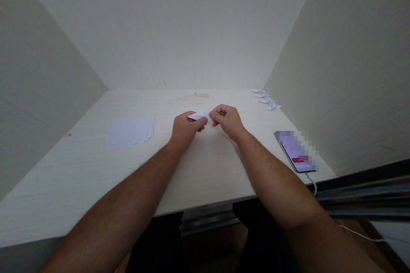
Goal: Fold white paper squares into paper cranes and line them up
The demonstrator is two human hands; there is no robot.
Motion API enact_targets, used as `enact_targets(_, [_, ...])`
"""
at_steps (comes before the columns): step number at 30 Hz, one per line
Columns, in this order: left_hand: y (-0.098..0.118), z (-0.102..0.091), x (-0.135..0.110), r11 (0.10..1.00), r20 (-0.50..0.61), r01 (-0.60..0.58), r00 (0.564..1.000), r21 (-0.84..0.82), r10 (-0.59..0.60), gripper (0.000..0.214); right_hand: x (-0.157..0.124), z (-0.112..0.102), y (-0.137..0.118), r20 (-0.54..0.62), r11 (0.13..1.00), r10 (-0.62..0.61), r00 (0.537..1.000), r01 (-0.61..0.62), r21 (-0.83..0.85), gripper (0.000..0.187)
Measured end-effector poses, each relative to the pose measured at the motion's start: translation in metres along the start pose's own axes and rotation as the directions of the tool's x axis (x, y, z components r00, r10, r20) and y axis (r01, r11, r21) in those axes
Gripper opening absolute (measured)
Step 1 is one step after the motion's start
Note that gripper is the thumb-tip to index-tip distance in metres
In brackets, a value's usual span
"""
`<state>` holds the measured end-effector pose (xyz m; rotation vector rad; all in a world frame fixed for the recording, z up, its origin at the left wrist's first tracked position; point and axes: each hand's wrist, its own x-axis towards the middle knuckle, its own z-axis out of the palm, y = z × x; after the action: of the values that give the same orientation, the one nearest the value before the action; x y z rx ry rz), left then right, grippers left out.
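Above the middle of the white table, a small folded piece of white paper is held between both hands. My left hand grips its left part, thumb on top and fingers curled beneath. At its right end, my right hand pinches the paper between thumb and forefinger. Part of the paper is covered by the fingers, so its full shape does not show. To the left lies a stack of white paper sheets, slightly fanned at its right edge.
Several folded white paper figures stand in a row at the table's back right. A tablet or phone with a white cable lies near the right edge. Walls enclose the table at the back and both sides.
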<state>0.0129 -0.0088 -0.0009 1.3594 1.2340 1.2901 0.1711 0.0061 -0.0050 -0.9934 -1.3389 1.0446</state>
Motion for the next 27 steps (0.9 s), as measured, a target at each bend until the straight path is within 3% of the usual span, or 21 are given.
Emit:
enact_targets(4, [-0.008, 0.0, 0.006, 0.985, -0.028, 0.007, 1.0, -0.174, -0.013, 0.024, -0.001, 0.0, 0.001, 0.04, 1.0, 0.017, 0.999, -0.017, -0.002, 0.028])
enact_targets(13, [-0.01, 0.001, 0.005, 0.95, 0.042, 0.024, 0.999, -0.312, -0.011, 0.027, -0.005, 0.005, -0.001, 0.084, 0.999, 0.039, 0.996, -0.035, -0.042, 0.03])
enact_targets(18, [-0.012, 0.002, 0.005, 0.95, 0.065, -0.01, 0.997, -0.313, 0.032, 0.027, -0.007, 0.008, -0.002, 0.096, 0.992, 0.027, 0.995, -0.016, -0.123, 0.03])
enact_targets(22, [-0.013, 0.002, 0.007, 0.957, 0.021, 0.006, 1.0, -0.288, 0.0, 0.028, -0.009, 0.009, -0.003, 0.14, 0.977, 0.002, 0.99, 0.028, -0.211, 0.023])
enact_targets(27, [-0.01, 0.002, 0.007, 0.944, 0.039, 0.041, 0.999, -0.329, -0.03, 0.026, -0.009, 0.009, -0.002, 0.108, 0.975, 0.009, 0.994, 0.015, -0.222, 0.023])
